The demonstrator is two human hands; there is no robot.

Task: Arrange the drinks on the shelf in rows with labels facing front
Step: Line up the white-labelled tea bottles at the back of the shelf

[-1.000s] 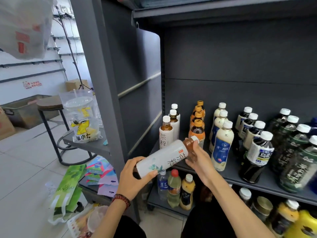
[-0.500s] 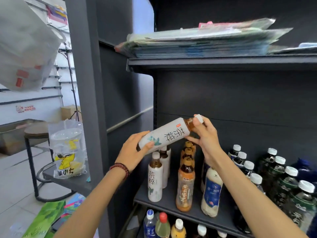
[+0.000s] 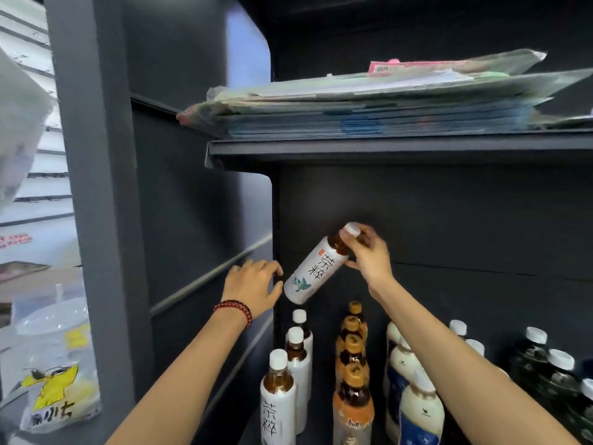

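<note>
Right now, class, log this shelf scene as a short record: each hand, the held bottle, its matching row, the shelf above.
right hand: grips the tea bottle's neck just below its white cap
tea bottle: tilted, in the air, label towards the camera
left hand: fingers loosely curled beside the bottle's base; contact unclear
matching row: three white-labelled bottles, upright, leftmost on the shelf
upper shelf: bears a stack of flat packets

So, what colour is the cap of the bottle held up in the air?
White: the bottle has a white cap; head view.
</note>
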